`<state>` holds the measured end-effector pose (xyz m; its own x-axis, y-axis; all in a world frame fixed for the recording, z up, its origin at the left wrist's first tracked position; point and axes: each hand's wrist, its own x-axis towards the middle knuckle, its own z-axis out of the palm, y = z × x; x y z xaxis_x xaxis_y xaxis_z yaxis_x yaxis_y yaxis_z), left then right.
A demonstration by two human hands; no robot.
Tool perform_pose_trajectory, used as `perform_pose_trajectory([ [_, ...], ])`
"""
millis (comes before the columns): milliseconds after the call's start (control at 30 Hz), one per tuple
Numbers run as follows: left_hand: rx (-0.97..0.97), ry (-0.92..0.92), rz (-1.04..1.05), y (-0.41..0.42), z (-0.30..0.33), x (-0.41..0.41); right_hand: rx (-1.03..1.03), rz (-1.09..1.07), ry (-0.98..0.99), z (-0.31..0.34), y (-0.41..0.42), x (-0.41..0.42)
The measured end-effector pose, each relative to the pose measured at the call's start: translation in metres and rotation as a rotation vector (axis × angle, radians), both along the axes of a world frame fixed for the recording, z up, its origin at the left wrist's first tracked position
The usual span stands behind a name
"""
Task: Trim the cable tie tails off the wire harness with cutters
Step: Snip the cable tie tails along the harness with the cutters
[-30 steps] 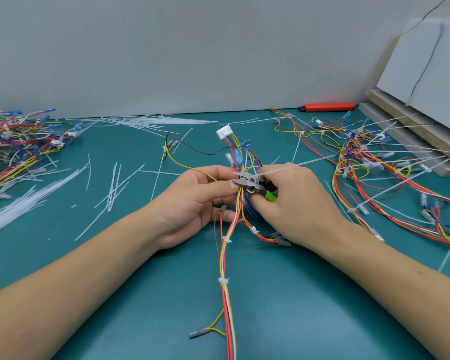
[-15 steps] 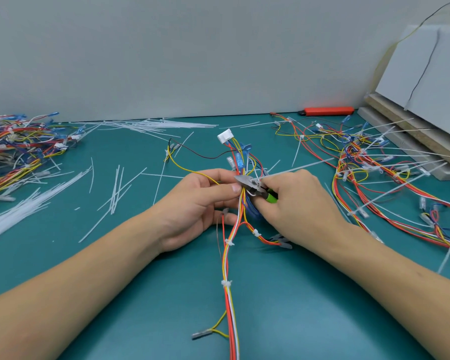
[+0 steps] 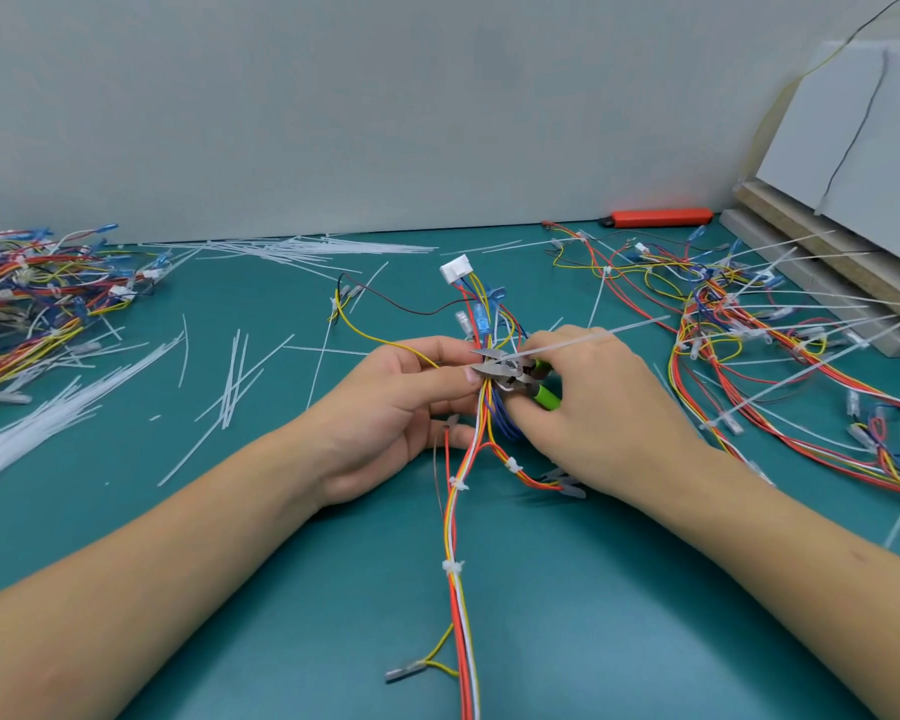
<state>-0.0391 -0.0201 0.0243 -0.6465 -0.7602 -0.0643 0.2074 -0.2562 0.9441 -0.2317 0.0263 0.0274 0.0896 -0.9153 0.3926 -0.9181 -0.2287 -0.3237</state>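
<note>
Wire harness (image 3: 463,511) at frame centre on teal surface (image 3: 593,615), left hand (image 3: 401,402) pinching its bundle, right hand (image 3: 593,407) gripping green-handled cutters (image 3: 510,371), blades around white cable tie tail (image 3: 593,337)

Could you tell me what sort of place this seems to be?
Probably a wire-harness assembly bench: harness piles on a teal mat, cut tie tails, and cutters in the right hand.

Table surface (image 3: 567,589): teal. Wire harness (image 3: 461,537): red, orange, yellow, white, blue strands. Cutters (image 3: 513,371): green handles, grey metal. Cable tie tail (image 3: 588,339): translucent white. Tool (image 3: 658,217) at one o'clock: orange-red.
</note>
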Motion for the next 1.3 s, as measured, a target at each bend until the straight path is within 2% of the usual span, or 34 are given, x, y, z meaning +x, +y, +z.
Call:
perform_pose_trajectory([
  [133,0.001,-0.007,0.002,0.0006,0.0005,0.0001,0.021,-0.079,-0.076,-0.0009,-0.0013,-0.0008],
  [500,-0.024,-0.002,-0.029,0.0020,0.0015,0.0012,0.016,-0.137,-0.061,-0.0009,0.0029,0.0023],
  [700,-0.014,0.011,-0.013,0.0018,0.0007,0.0007,-0.007,-0.074,-0.082,-0.0031,0.0006,0.0019],
  [1000,-0.010,0.001,-0.001,0.0007,0.0006,0.0007,0.013,-0.094,-0.094,-0.0026,-0.0008,0.0009],
  [1300,-0.018,-0.003,-0.010,0.0016,0.0021,0.0006,0.031,-0.157,0.013,-0.0017,-0.0004,0.0035],
])
